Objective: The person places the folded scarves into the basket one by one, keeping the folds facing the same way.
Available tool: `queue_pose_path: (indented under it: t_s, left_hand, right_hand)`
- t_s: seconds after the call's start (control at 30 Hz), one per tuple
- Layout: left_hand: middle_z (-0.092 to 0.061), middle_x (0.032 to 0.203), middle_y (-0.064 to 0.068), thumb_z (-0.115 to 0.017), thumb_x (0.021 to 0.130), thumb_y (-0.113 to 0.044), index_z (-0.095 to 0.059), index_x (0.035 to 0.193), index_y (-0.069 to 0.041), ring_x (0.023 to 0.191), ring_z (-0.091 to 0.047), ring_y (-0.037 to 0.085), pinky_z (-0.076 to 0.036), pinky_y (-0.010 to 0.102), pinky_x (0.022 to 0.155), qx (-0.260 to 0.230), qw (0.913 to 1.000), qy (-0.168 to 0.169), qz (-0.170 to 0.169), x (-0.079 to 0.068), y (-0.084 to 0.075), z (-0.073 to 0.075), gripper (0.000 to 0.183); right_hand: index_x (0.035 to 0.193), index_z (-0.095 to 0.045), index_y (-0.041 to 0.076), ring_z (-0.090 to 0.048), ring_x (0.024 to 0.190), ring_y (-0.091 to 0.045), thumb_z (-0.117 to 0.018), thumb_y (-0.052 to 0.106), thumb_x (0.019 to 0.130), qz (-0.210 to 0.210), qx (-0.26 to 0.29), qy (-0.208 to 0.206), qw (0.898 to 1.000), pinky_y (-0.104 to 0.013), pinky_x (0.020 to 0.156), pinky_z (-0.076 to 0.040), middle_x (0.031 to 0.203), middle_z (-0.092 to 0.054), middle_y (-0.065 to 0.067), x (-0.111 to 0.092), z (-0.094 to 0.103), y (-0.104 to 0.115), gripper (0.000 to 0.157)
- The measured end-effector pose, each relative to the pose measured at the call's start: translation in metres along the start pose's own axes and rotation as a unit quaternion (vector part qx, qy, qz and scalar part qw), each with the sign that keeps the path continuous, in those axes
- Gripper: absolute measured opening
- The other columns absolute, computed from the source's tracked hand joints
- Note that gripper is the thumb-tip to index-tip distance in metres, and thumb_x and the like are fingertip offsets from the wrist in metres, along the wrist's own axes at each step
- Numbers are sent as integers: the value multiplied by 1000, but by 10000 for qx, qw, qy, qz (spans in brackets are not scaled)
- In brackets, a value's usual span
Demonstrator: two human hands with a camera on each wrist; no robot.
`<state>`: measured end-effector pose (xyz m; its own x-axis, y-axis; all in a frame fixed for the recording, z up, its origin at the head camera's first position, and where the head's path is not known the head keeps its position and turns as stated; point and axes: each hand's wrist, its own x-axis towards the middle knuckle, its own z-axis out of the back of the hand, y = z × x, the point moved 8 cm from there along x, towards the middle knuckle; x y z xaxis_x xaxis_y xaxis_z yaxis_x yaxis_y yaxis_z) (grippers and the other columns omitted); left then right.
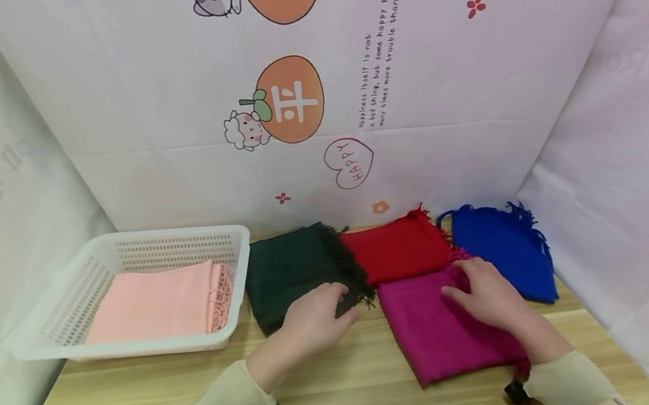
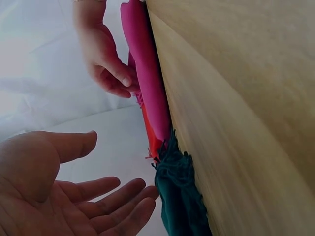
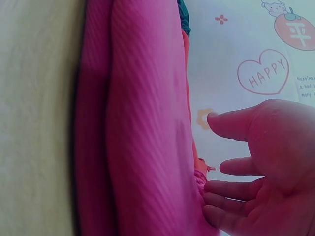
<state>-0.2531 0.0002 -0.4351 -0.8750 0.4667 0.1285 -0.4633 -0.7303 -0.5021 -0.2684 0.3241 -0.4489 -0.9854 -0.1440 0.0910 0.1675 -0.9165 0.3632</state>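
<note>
A folded magenta scarf [image 1: 430, 333] with fringe lies at the front right of the table. Over its right part is my right hand [image 1: 489, 293], thumb apart and fingers loosely extended, the fingertips at the cloth. My left hand [image 1: 316, 318] hovers by the fringed right side of a folded dark green scarf [image 1: 287, 270]; in the left wrist view its fingers [image 2: 118, 211] are spread and nothing is in the palm. Behind the magenta scarf lies a folded red scarf [image 1: 396, 248], and a blue one [image 1: 503, 253] is at the far right.
A white plastic basket [image 1: 238, 256] at the left holds a folded pink scarf [image 1: 152, 303]. White printed cloth walls [image 1: 183, 174] close off the back and both sides. Wooden table surface [image 1: 339, 394] shows in front of the scarves.
</note>
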Motion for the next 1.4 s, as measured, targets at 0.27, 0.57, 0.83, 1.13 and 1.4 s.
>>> queue_pose_path:
  t_s: [0.27, 0.57, 0.83, 1.13, 1.4]
  left_hand:
    - [-76, 126, 5, -73, 107, -44, -71, 141, -8, 113, -73, 21, -62, 44, 94, -184, 9998, 32, 55, 9, -2, -11, 50]
    - [-76, 123, 3, -76, 106, -46, -73, 139, -10, 108, -72, 18, -61, 41, 90, -340, 9993, 84, 152, 18, -8, -17, 49]
    - [-76, 117, -2, -76, 104, -47, -73, 138, -11, 100, -70, 11, -60, 35, 83, -321, 9989, 310, 130, 26, -17, -33, 49]
    - [-75, 108, -4, -77, 104, -48, -73, 132, -10, 92, -68, 8, -58, 31, 76, -403, 9971, 635, 87, 32, -23, -51, 47]
    - [-68, 89, -11, -79, 102, -47, -73, 109, -18, 77, -61, 6, -54, 30, 67, -530, 9957, 759, 101, 36, -30, -57, 31]
  right_hand:
    - [150, -58, -10, -51, 134, -59, -76, 38, 107, -113, -92, -21, 9999, -74, 106, -48, 141, -58, -36, -3, 9, -12, 67]
    - [149, -56, -12, -50, 133, -61, -74, 40, 108, -343, -168, 91, 9992, -76, 104, -47, 141, -56, -39, -2, 17, -28, 69]
    - [152, -50, -16, -46, 135, -65, -71, 43, 108, -673, -219, 191, 9973, -78, 106, -45, 145, -50, -45, -4, 21, -44, 76]
    - [153, -40, -23, -44, 139, -68, -65, 51, 110, -1113, -294, 735, 9906, -77, 109, -44, 151, -42, -52, -5, 22, -57, 89]
    - [141, -41, -28, -67, 107, -51, -63, 56, 111, -1294, -284, 1235, 9835, -62, 90, -57, 128, -61, -46, -11, 19, -68, 92]
